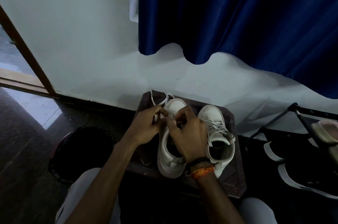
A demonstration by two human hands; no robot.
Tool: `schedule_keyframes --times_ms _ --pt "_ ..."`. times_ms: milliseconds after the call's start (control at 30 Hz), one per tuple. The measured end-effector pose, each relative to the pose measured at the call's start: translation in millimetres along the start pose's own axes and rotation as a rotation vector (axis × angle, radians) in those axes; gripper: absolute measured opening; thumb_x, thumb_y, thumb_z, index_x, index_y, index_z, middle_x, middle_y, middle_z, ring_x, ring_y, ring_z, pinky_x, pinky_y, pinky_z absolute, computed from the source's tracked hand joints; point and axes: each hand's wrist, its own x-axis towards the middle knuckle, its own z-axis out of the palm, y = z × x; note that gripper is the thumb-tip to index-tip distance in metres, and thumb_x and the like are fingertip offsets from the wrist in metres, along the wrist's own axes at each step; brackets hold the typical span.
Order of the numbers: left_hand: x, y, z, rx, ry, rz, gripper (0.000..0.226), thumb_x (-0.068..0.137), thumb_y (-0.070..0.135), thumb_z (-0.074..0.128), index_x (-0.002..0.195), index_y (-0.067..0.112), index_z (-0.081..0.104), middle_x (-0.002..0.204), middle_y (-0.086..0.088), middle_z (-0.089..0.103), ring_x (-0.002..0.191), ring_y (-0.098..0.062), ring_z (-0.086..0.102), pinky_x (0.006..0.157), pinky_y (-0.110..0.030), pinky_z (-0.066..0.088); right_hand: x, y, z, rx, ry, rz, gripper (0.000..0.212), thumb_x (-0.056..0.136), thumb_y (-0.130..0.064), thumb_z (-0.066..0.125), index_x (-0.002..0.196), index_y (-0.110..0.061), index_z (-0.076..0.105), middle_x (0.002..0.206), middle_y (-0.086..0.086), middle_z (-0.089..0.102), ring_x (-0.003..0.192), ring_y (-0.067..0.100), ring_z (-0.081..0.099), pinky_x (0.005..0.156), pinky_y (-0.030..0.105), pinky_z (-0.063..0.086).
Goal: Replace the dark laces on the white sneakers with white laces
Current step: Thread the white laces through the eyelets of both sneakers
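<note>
On the desk (236,178), our left hand (146,126) and right hand (188,132) pinch the white lace (157,100) on the left sneaker (170,161), part-threaded; the right sneaker (215,132) looks laced.

No text, label, brand mark, number or sign can be read anywhere in the frame. The two white sneakers (192,139) at lower centre show plain surfaces with no legible logo, and the dim, soft picture hides any fine print. The dark shoes (300,174) at the lower right show only white stripes, no lettering.
</note>
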Motion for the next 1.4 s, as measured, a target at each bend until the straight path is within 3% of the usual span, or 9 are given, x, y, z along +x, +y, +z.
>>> schedule_keyframes --times_ms 133,267,500,767,900,1000,1100,1300,1400 --pt "5 1 6 0.072 0.029 0.053 0.01 0.087 0.001 0.065 0.088 0.01 0.062 0.08 0.001 0.067 0.075 -0.013 0.065 0.071 -0.037 0.053 0 -1 0 -0.037 0.0 0.001 0.023 0.08 -0.035 0.073 0.081 -0.029 0.051 0.069 -0.012 0.063 0.069 0.009 0.064 0.064 0.028 0.05" --pt "3 -2 2 0.107 0.161 0.056 0.013 0.089 0.002 0.067 0.082 0.009 0.059 0.071 0.008 0.06 0.067 0.001 0.057 0.056 -0.012 0.038 0 -2 0 -0.047 -0.005 0.032 0.023 0.079 -0.033 0.074 0.081 -0.027 0.053 0.067 -0.011 0.063 0.068 0.009 0.063 0.064 0.028 0.05" --pt "0 -32 -38 0.225 0.598 -0.221 0.018 0.095 0.014 0.063 0.081 0.009 0.052 0.079 -0.005 0.058 0.079 -0.026 0.055 0.067 -0.033 0.036 -1 -3 0 -0.082 0.01 0.04 0.021 0.078 -0.027 0.073 0.079 -0.026 0.053 0.063 -0.011 0.06 0.063 0.01 0.061 0.064 0.033 0.054" --pt "1 -17 -13 0.196 0.287 -0.151 0.016 0.088 0.017 0.071 0.075 0.018 0.063 0.077 0.006 0.063 0.075 -0.009 0.062 0.061 -0.014 0.039 4 -2 -5 0.087 0.04 0.09 0.009 0.091 -0.031 0.069 0.09 -0.023 0.065 0.081 -0.01 0.072 0.075 0.003 0.065 0.069 0.014 0.045" --pt "4 -8 -9 0.22 0.186 -0.136 0.013 0.078 0.021 0.075 0.078 0.027 0.063 0.087 0.008 0.064 0.084 -0.013 0.063 0.075 -0.03 0.048 14 2 -21 0.072 0.006 0.142 0.025 0.081 -0.013 0.069 0.104 -0.023 0.069 0.099 -0.009 0.07 0.085 0.007 0.065 0.08 0.028 0.053" --pt "5 0 -4 0.294 0.226 -0.198 0.004 0.08 0.031 0.067 0.079 0.028 0.064 0.091 0.011 0.062 0.09 -0.012 0.058 0.088 -0.037 0.034 13 0 -24 -0.09 -0.102 0.1 0.03 0.077 -0.019 0.072 0.107 -0.024 0.07 0.102 -0.004 0.068 0.094 0.017 0.064 0.084 0.032 0.051" --pt "11 8 4 0.376 0.279 -0.255 0.032 0.085 0.045 0.046 0.074 0.021 0.064 0.094 0.003 0.061 0.098 -0.023 0.056 0.092 -0.041 0.027 11 -1 -24 -0.209 -0.112 0.073 0.032 0.079 -0.02 0.067 0.111 -0.02 0.069 0.106 -0.002 0.07 0.1 0.022 0.063 0.082 0.031 0.046" --pt "35 20 14 0.709 0.324 -0.273 0.066 0.086 0.071 0.032 0.091 0.022 0.076 0.117 -0.008 0.052 0.114 -0.036 0.044 0.097 -0.047 0.027 15 -1 -32 -0.325 -0.106 0.144 0.022 0.079 -0.036 0.068 0.083 -0.015 0.064 0.083 0.005 0.067 0.084 0.028 0.06 0.066 0.029 0.032" --pt "54 24 16 0.722 0.142 -0.335 0.058 0.091 0.07 0.046 0.113 0.022 0.07 0.126 -0.011 0.058 0.121 -0.036 0.046 0.101 -0.048 0.027 19 3 -31 -0.359 -0.155 0.186 0.028 0.079 -0.04 0.065 0.084 -0.013 0.069 0.083 0.009 0.067 0.082 0.029 0.059 0.065 0.028 0.031"
